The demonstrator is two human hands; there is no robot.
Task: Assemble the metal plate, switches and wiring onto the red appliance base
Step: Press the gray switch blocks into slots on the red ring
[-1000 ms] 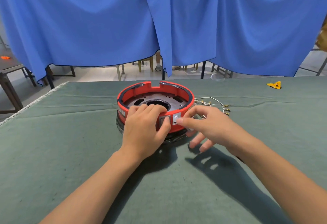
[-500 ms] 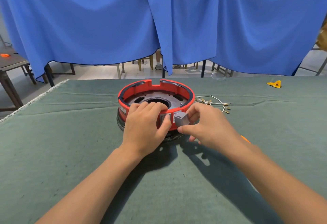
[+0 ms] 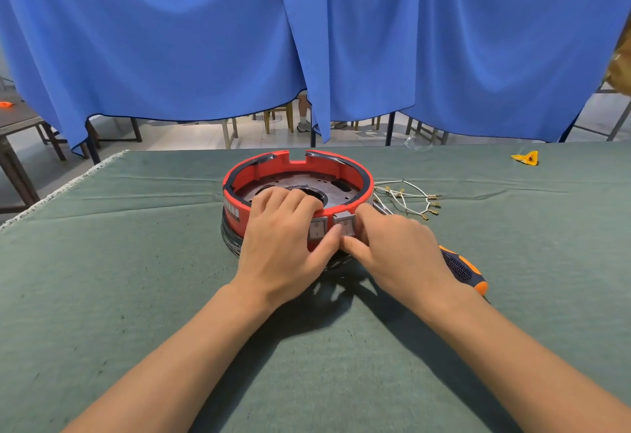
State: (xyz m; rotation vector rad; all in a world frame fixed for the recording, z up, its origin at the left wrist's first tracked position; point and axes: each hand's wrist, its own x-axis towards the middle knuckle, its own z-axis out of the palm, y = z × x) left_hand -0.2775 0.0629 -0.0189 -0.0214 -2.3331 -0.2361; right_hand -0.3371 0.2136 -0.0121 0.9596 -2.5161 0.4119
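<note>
Left grip (image 3: 283, 244) curls over the round red plastic appliance base (image 3: 297, 173) on the green desk (image 3: 136, 261); right grip (image 3: 392, 251) pinches the second grey rocker switch (image 3: 345, 226) into its front wall. Wiring seemingly follows, needing the white terminal leads (image 3: 409, 198).

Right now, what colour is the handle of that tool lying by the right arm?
Black with orange ends, on the screwdriver handle; the head view shows it.
</note>
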